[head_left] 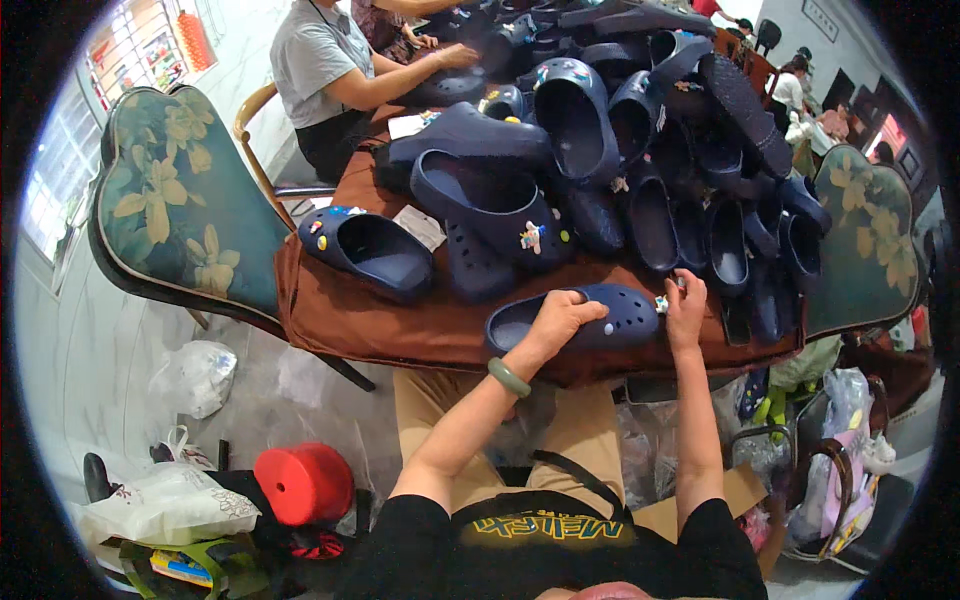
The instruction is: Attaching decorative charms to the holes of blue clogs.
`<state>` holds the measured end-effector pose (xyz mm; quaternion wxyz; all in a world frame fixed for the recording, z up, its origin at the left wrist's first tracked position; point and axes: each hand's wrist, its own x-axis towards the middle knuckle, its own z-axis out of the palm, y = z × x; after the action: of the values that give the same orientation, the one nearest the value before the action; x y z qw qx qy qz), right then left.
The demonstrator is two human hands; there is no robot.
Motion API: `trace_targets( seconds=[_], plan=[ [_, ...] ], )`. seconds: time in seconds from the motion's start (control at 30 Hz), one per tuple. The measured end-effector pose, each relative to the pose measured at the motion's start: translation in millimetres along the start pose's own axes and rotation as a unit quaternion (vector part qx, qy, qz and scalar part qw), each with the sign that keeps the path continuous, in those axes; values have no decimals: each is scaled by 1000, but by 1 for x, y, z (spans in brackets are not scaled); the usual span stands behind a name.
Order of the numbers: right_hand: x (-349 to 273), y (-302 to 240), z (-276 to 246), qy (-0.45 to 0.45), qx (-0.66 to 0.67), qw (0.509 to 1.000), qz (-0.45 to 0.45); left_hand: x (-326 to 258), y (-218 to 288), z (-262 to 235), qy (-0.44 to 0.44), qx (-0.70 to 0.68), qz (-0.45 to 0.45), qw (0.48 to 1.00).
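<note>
A navy blue clog (632,328) with round vent holes lies at the table's near edge, toe to the right. Gripping it near the strap and upper is my left hand (560,322), fingers closed, a green bangle on the wrist. A small pale charm sits in one of its holes. Just off the toe, my right hand (686,308) pinches a small light-coloured shoe charm (662,304). To the left stands another navy clog (385,252) with colourful charms. Behind, a larger-looking clog (480,190) with a white figure charm leans on others.
A heap of navy clogs (655,215) covers the far and right part of the brown-clothed table (350,325). Floral-backed chairs (185,200) flank it. A person (325,75) works at the far left. Below are a red stool (300,482), plastic bags (170,505) and a cardboard box (700,500).
</note>
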<state>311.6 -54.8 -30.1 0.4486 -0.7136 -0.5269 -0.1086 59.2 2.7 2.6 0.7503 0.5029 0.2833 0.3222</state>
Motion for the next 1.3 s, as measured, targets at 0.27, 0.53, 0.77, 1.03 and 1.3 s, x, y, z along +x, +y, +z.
trace_targets(
  seconds=[0.27, 0.53, 0.77, 1.03, 1.3],
  plan=[
    [-9, -32, -20, 35, -41, 989, -138, -1, 2, 0, -5, -12, -6, 1000],
    [-59, -105, -9, -105, 129, 956, -242, 10, -15, -10, -20, -3, -10, 1000],
    [-63, -101, 4, -28, 138, 963, -230, 8, -12, -12, -28, -42, 8, 999],
    [-70, -93, 19, 28, 152, 958, -243, 11, -24, -14, -7, -83, 49, 995],
    [-70, -89, 20, 27, 171, 948, -268, 11, -22, -17, -25, -155, 0, 988]
  ],
)
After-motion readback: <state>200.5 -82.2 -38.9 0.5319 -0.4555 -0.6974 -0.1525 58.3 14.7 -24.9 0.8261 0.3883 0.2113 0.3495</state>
